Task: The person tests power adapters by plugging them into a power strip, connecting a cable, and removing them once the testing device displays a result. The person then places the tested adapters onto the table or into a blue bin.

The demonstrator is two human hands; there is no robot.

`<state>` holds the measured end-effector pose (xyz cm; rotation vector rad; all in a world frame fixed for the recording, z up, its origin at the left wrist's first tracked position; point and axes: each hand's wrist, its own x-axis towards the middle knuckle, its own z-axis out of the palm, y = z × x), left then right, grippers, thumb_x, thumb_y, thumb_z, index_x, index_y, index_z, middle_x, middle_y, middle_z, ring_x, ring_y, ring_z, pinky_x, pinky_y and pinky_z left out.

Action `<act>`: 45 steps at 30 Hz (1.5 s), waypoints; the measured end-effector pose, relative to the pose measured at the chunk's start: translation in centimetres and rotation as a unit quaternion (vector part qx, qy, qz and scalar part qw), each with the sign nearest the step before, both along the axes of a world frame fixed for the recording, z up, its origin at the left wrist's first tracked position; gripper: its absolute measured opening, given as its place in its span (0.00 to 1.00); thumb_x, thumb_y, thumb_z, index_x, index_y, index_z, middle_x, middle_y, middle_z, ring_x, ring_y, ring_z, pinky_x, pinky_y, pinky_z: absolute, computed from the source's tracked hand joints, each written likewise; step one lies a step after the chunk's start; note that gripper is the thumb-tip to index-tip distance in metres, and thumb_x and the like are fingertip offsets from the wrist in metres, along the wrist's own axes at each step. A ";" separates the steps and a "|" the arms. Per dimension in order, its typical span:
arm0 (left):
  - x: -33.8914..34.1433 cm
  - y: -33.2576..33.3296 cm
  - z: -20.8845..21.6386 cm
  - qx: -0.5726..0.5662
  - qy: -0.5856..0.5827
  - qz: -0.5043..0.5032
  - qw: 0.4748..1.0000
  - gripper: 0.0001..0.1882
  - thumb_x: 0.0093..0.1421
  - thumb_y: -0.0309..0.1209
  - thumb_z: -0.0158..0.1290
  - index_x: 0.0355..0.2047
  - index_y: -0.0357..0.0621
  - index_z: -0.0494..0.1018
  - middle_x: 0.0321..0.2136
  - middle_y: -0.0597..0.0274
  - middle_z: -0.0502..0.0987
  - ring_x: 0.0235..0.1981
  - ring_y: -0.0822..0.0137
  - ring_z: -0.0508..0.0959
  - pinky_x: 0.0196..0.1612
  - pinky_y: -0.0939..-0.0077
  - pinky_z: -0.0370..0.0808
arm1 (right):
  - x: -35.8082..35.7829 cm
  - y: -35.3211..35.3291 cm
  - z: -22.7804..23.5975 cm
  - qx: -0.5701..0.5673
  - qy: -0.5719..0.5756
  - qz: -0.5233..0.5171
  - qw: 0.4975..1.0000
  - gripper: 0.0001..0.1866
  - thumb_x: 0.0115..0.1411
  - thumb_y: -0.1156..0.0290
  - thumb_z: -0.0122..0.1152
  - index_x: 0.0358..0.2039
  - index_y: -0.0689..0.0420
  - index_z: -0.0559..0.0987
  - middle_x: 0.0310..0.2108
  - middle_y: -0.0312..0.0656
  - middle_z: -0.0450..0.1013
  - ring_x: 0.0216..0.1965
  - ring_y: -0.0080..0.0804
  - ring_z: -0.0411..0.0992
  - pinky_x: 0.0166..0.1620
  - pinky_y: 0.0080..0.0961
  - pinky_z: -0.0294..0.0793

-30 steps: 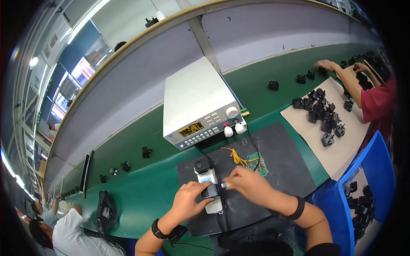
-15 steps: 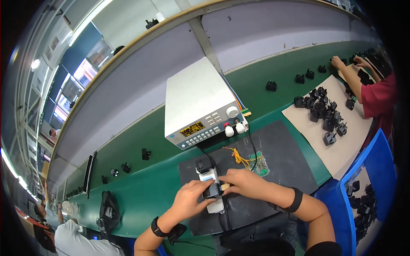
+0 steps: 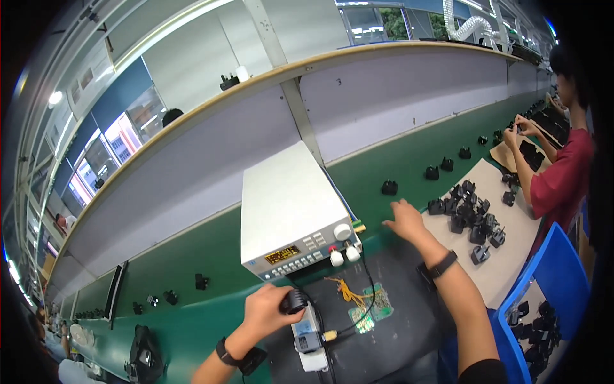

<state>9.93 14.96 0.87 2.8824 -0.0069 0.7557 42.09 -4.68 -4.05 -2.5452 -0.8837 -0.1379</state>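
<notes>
Head view: two hands at work on a green desk (image 3: 396, 160).
The left hand (image 3: 268, 310) had its fingers closed around a black adapter (image 3: 294, 301) above the white test fixture (image 3: 310, 336); the right hand (image 3: 404, 221), fingers spread and empty, hovered near loose black adapters (image 3: 467, 217) on cardboard.

We see our long green bench (image 3: 211, 253) carrying a white meter box (image 3: 288, 211), dark mat (image 3: 396, 320) (lower middle), and scattered black plugs (image 3: 389, 187).
</notes>
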 end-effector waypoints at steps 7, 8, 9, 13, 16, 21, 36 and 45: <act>-6.3 5.1 2.1 -0.024 0.248 0.203 0.947 0.24 0.39 0.49 0.64 0.32 0.45 0.79 0.24 0.54 0.78 0.28 0.56 0.79 0.30 0.66 0.75 | 13.4 6.8 -7.5 -0.052 -0.162 -0.182 0.969 0.31 0.49 0.69 0.64 0.56 0.46 0.69 0.57 0.50 0.62 0.55 0.51 0.64 0.53 0.43 0.70; -7.1 7.3 1.5 -0.050 0.246 0.225 0.941 0.25 0.39 0.50 0.63 0.30 0.43 0.79 0.23 0.53 0.78 0.28 0.55 0.79 0.31 0.65 0.76 | 14.5 7.2 -7.8 -0.086 -0.120 -0.165 0.975 0.30 0.48 0.71 0.63 0.54 0.46 0.70 0.55 0.50 0.63 0.53 0.51 0.65 0.53 0.43 0.70; -7.4 9.6 0.6 -0.078 0.246 0.246 0.934 0.25 0.39 0.51 0.63 0.29 0.42 0.79 0.23 0.51 0.78 0.28 0.54 0.79 0.31 0.65 0.76 | 15.1 7.2 -7.6 -0.086 -0.125 -0.158 0.976 0.30 0.48 0.71 0.63 0.54 0.46 0.70 0.55 0.50 0.63 0.53 0.51 0.65 0.53 0.43 0.70; -4.0 18.1 -4.5 -0.047 0.061 0.302 0.950 0.26 0.43 0.48 0.64 0.35 0.40 0.76 0.27 0.48 0.78 0.31 0.49 0.78 0.34 0.58 0.75 | 14.4 3.0 -5.1 -0.008 0.012 -0.056 0.998 0.23 0.47 0.68 0.66 0.45 0.51 0.73 0.47 0.53 0.67 0.46 0.56 0.70 0.49 0.44 0.72; -3.1 22.0 -7.9 -0.064 0.147 0.353 0.922 0.30 0.45 0.49 0.63 0.43 0.42 0.73 0.36 0.49 0.77 0.42 0.51 0.74 0.44 0.60 0.73 | 7.6 0.2 -0.4 0.227 -0.064 -0.032 0.971 0.25 0.49 0.67 0.66 0.47 0.57 0.70 0.46 0.55 0.61 0.43 0.56 0.69 0.47 0.41 0.72; -3.8 21.0 -8.7 0.069 -0.041 0.347 0.934 0.31 0.46 0.46 0.64 0.45 0.39 0.71 0.40 0.50 0.76 0.43 0.51 0.74 0.45 0.62 0.72 | -10.6 -4.8 9.4 0.373 0.204 0.103 0.899 0.18 0.60 0.68 0.57 0.50 0.58 0.71 0.39 0.39 0.70 0.31 0.19 0.67 0.32 0.16 0.70; -2.8 -0.4 0.9 -0.111 0.041 -0.071 0.990 0.30 0.46 0.30 0.65 0.51 0.44 0.69 0.44 0.54 0.75 0.41 0.56 0.77 0.45 0.67 0.74 | -19.7 3.7 3.5 0.252 0.684 0.268 0.630 0.25 0.66 0.49 0.45 0.47 0.60 0.71 0.34 0.38 0.72 0.27 0.22 0.70 0.27 0.19 0.69; -1.1 1.8 0.2 -0.181 0.182 -0.043 0.966 0.24 0.51 0.36 0.62 0.47 0.42 0.73 0.36 0.53 0.78 0.34 0.58 0.77 0.39 0.70 0.74 | -22.1 -3.5 1.4 0.088 0.099 0.420 0.898 0.13 0.55 0.63 0.61 0.40 0.53 0.79 0.35 0.38 0.74 0.37 0.40 0.72 0.42 0.34 0.69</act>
